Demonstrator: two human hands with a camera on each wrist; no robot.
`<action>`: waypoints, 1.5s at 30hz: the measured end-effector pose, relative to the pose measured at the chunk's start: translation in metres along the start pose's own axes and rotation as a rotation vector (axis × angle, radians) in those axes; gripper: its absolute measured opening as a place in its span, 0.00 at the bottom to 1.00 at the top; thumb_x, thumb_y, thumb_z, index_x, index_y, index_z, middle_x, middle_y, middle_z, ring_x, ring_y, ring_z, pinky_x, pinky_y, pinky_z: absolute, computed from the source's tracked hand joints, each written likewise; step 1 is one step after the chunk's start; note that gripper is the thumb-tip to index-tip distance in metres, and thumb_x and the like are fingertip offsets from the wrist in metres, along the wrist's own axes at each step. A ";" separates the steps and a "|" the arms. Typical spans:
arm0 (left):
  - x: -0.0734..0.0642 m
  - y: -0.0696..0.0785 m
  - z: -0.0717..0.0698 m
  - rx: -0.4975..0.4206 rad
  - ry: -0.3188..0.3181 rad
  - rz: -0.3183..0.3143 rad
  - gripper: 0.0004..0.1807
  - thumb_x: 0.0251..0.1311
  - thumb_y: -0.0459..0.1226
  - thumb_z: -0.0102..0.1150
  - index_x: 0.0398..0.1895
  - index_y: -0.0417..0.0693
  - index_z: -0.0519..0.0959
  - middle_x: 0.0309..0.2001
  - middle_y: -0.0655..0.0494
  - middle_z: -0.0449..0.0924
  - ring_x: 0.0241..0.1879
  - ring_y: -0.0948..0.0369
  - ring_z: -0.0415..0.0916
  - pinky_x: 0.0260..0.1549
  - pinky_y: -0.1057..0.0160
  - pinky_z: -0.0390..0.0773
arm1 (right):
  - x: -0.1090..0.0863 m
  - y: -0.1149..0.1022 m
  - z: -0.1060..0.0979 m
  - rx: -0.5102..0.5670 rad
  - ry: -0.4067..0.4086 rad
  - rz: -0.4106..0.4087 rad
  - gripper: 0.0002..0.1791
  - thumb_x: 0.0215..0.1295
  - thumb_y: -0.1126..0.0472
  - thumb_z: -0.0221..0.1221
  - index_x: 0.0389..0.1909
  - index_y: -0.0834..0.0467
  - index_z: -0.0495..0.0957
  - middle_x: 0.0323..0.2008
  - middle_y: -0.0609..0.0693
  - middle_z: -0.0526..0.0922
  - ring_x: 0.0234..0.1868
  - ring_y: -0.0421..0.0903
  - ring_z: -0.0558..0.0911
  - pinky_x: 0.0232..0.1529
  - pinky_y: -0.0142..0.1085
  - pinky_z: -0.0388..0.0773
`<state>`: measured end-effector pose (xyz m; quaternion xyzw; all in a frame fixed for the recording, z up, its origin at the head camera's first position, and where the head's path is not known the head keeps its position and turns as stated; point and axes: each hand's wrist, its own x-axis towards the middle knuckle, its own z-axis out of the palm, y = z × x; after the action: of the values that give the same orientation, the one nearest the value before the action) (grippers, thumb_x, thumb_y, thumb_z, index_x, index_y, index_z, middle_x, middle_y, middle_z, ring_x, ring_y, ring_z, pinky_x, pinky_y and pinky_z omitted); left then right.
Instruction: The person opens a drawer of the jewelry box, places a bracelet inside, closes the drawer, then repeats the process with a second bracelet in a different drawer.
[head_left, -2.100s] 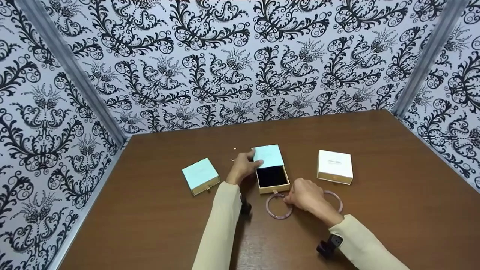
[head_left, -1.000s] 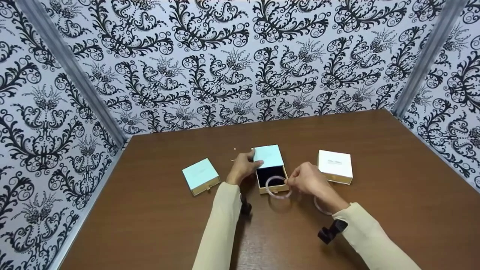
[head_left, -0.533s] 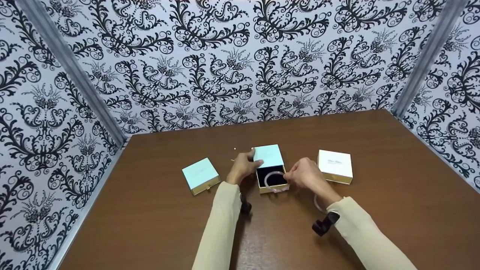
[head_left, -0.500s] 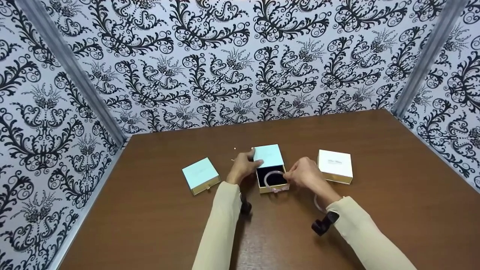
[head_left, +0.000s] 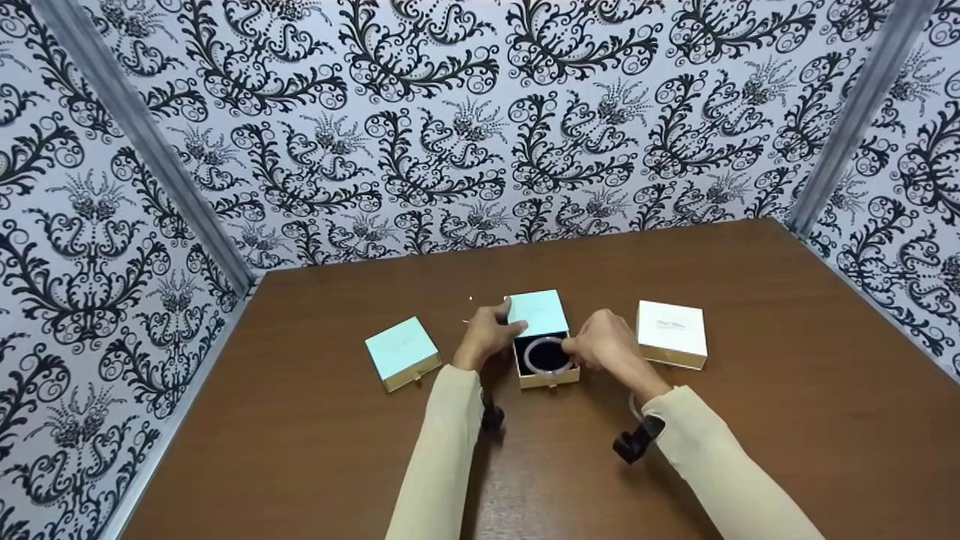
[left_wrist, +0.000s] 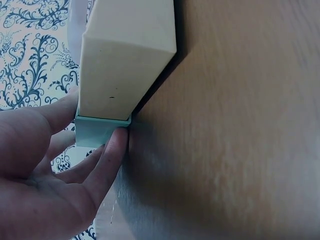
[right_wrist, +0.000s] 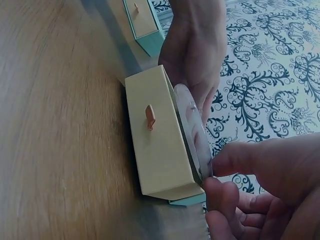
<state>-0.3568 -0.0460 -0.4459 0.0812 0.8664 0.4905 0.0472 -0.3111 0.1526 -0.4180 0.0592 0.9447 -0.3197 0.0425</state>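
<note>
A drawer-style gift box with a mint sleeve stands mid-table, its cream drawer slid out toward the person and lined in black. My left hand grips the sleeve from its left side, thumb on top; in the left wrist view its fingers lie along the sleeve's side. With thumb and fingertips, my right hand pinches a pale lilac bangle by its right edge. The bangle sits over the drawer's opening, tilted at the rim in the right wrist view. A second bangle is mostly hidden beneath the right forearm.
A second mint box, closed, rests to the left, and a closed white box to the right. Two tiny pale items, one a small speck, lie behind the left hand. Patterned panels border the brown table behind and at the sides.
My right hand has picked the bangle up from the table before the drawer, carried it forward and lowered it over the opening. My left hand has stayed on the sleeve.
</note>
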 end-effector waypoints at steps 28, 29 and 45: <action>0.000 0.002 0.002 -0.063 -0.005 -0.076 0.34 0.67 0.38 0.63 0.74 0.47 0.63 0.74 0.46 0.63 0.57 0.56 0.74 0.51 0.63 0.75 | 0.006 -0.004 0.018 -0.127 0.127 -0.085 0.24 0.56 0.52 0.68 0.06 0.51 0.68 0.15 0.45 0.74 0.25 0.47 0.76 0.28 0.42 0.72; 0.000 0.002 0.002 -0.064 -0.003 -0.076 0.34 0.67 0.38 0.63 0.74 0.47 0.63 0.74 0.46 0.63 0.58 0.56 0.73 0.52 0.63 0.75 | 0.006 -0.004 0.018 -0.126 0.135 -0.099 0.24 0.57 0.53 0.67 0.06 0.51 0.69 0.14 0.45 0.74 0.25 0.47 0.76 0.28 0.43 0.73; 0.001 0.000 0.002 -0.052 0.005 -0.051 0.34 0.66 0.38 0.64 0.73 0.45 0.64 0.74 0.44 0.63 0.66 0.54 0.69 0.58 0.60 0.76 | 0.006 -0.001 0.026 -0.127 0.198 -0.144 0.15 0.57 0.55 0.70 0.15 0.54 0.81 0.23 0.50 0.86 0.31 0.52 0.84 0.33 0.51 0.80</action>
<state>-0.3575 -0.0443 -0.4463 0.0568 0.8552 0.5117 0.0597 -0.3160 0.1367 -0.4387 0.0197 0.9644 -0.2541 -0.0702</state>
